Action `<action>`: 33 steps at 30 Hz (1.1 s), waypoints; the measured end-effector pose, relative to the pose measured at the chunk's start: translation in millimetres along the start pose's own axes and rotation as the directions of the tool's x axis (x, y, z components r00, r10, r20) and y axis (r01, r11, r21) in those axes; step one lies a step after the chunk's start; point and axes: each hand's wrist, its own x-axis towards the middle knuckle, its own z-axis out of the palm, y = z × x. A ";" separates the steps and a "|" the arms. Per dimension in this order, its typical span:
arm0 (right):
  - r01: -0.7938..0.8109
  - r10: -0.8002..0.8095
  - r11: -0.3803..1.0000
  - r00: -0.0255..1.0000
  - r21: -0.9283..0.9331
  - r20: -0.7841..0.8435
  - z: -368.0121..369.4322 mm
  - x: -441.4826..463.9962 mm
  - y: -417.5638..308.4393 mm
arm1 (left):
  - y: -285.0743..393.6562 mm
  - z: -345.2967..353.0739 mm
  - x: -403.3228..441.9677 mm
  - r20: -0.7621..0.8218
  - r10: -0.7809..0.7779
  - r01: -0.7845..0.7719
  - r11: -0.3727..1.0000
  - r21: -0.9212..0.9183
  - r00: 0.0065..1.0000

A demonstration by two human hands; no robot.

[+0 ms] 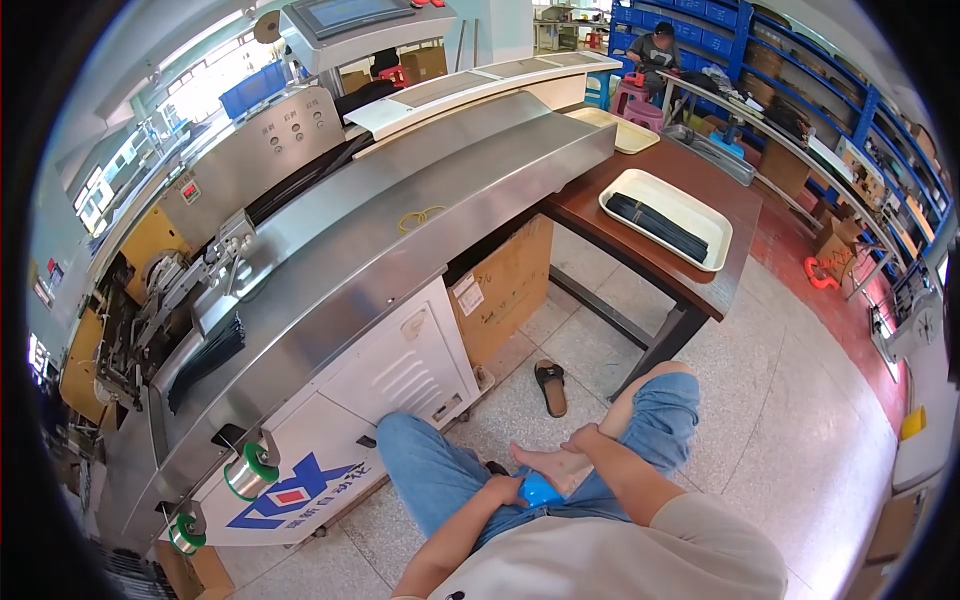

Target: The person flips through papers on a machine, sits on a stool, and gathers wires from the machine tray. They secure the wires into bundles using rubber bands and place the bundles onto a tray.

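Observation:
I sit with one bare foot (555,466) drawn up across my lap. My right hand (582,440) is closed around the ankle of that leg. My left hand (503,491) rests low on my lap, beside a smooth bright blue object (540,490) whose kind I cannot make out. Its fingers are partly hidden, so whether it grips the blue object does not show. A dark open-toed sandal (550,388) lies on the floor in front of me.
A long metal machine (430,185) carries a bundle of dark wires (210,360), a yellow loop (420,218) and solder wire spools (250,472). To the right, a brown table (655,165) holds a cream tray (718,222) with bundled black cables (655,226). Another person (655,58) sits far back.

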 end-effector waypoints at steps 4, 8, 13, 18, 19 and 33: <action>0.031 -0.033 0.999 0.997 -0.036 -0.070 -4.9 -19.1 -4.3 | -1.7 6.5 -3.0 -0.014 -0.001 0.001 1.000 -0.021 1.000; -0.038 0.034 0.998 0.996 -0.050 -0.086 -8.8 -14.7 -5.4 | 2.3 3.7 5.6 -0.029 -0.006 0.006 1.000 -0.021 1.000; 0.017 -0.024 0.992 0.998 -0.128 -0.054 -10.2 5.6 -14.2 | 3.5 0.9 -3.2 -0.038 -0.028 0.027 0.999 -0.017 0.999; 0.101 -0.110 0.990 0.990 -0.102 -0.084 -10.2 8.9 -1.7 | 8.6 -2.0 -0.7 -0.051 -0.128 0.126 0.991 -0.046 0.990; 0.112 -0.121 0.988 0.990 -0.104 -0.076 -6.2 13.0 1.5 | 3.1 9.4 13.4 -0.017 -0.111 0.109 0.992 -0.070 0.994; 0.098 -0.100 0.994 0.995 0.042 0.032 7.7 31.2 11.6 | 7.9 -9.2 1.6 0.064 -0.051 0.052 0.999 -0.013 0.997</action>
